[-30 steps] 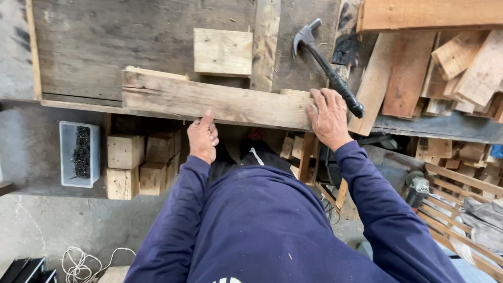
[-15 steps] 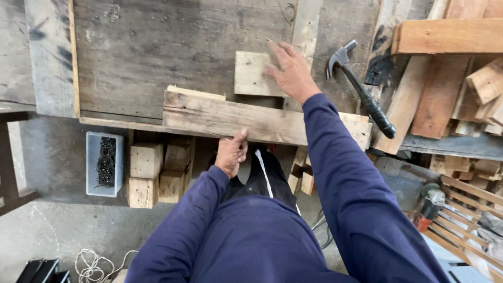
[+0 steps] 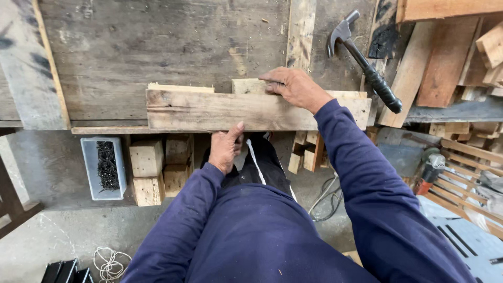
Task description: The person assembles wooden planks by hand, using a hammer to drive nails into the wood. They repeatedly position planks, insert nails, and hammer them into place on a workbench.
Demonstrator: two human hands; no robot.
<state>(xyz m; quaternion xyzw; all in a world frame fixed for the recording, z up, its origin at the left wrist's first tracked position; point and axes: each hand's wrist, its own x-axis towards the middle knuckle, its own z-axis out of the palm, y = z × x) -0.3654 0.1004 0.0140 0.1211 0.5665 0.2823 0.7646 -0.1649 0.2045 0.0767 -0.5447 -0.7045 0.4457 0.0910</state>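
Observation:
A long weathered plank (image 3: 199,111) lies across the front edge of a grey wooden workbench (image 3: 157,47). My left hand (image 3: 226,148) presses its thumb against the plank's near edge from below. My right hand (image 3: 294,87) rests on a small pale wood block (image 3: 247,86) that sits right behind the plank. Another thin pale piece (image 3: 181,88) lies behind the plank to the left. Both arms wear dark blue sleeves.
A black-handled claw hammer (image 3: 364,63) lies on the bench to the right. Scrap boards (image 3: 445,52) pile up at the far right. Below the bench stand wood blocks (image 3: 149,167) and a box of dark nails (image 3: 106,166). A power tool (image 3: 430,167) lies on the floor.
My right hand has drawn the small block toward me until it sits against the plank's far edge. My left hand stays at the plank's near edge.

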